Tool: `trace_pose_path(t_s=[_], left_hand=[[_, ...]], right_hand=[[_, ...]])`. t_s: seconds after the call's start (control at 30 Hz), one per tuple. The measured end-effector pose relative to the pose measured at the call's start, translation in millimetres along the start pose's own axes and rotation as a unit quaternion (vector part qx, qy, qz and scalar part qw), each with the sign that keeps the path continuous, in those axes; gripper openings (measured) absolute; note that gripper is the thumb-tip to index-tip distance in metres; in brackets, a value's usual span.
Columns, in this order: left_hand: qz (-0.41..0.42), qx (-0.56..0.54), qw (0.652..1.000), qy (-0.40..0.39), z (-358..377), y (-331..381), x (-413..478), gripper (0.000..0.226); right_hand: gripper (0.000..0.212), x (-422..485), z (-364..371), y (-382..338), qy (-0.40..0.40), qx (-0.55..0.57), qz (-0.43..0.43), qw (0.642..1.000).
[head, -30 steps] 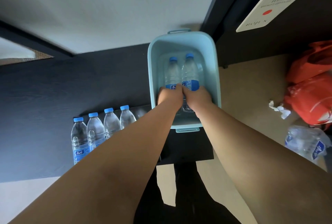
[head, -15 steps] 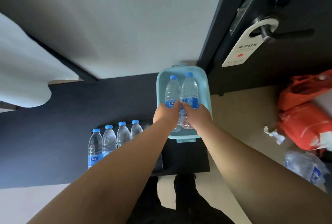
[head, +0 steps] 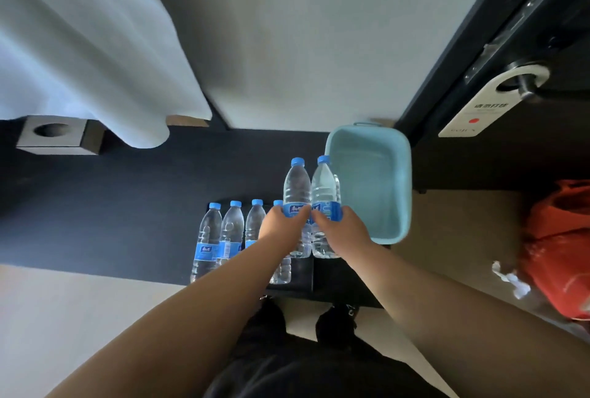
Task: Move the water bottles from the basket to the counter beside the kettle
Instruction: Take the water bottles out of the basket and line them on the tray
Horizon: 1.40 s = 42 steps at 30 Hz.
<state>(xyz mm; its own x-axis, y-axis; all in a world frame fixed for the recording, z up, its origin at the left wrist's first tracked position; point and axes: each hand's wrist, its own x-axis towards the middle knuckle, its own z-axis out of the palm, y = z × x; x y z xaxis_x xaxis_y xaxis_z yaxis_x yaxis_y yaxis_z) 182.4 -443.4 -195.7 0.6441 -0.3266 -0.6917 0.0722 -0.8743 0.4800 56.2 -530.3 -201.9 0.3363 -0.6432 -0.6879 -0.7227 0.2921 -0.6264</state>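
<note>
Head view, looking down past both forearms. Left hand (head: 281, 222) wrapped around the label band of one water bottle (head: 296, 184); right hand (head: 340, 225) wrapped likewise around a second water bottle (head: 325, 187). Both bottles held upright, side by side and touching, raised clear of the basket (head: 372, 185) and poised above the dark worktop (head: 121, 206), between the basket and a row of bottles (head: 230, 231).

Progress, judged from the layout: four bottles already standing in that row on the worktop, the rightmost partly hidden behind the left hand; basket interior apparently bare, so the pair in hand likely the last. Remaining: setting these two down at the right end of the row. No kettle visible here, so nearness to it not confirmable.

Materials and shapes: bottles of thin, clear, ribbed plastic with rounded shoulders, blue screw caps and blue wrap labels, filled with water; likely to give a little under a firm squeeze. Basket of smooth pale-blue plastic, rectangular with rounded corners and a small moulded handle at the far rim. Worktop matt and near black, flat. At far left, a square grey box (head: 54, 136) with a round opening in its top, partly beneath a hanging white cloth (head: 89, 46). At right, on the floor, an orange-red plastic bag (head: 562, 247), crumpled and glossy.
</note>
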Motion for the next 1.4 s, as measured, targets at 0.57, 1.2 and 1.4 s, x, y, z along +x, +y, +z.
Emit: trace_pose_path(t_s=[0.57,1.2,1.4], left_hand=[[-0.02,0.085,0.996,-0.029,-63.4,-135.9,34.0,0.056],[-0.018,0.137,0.988,-0.064,-43.3,-149.9,57.6,0.061],[-0.014,0.132,0.988,-0.081,-24.8,-138.1,60.1,0.067]], right_hand=[[0.051,3.2,115.9,48.5,-0.051,-0.005,0.158,0.986],[0.078,48.4,130.5,71.2,-0.034,-0.14,0.177,0.974],[0.044,50.4,125.5,72.2,-0.078,-0.195,0.134,0.968]])
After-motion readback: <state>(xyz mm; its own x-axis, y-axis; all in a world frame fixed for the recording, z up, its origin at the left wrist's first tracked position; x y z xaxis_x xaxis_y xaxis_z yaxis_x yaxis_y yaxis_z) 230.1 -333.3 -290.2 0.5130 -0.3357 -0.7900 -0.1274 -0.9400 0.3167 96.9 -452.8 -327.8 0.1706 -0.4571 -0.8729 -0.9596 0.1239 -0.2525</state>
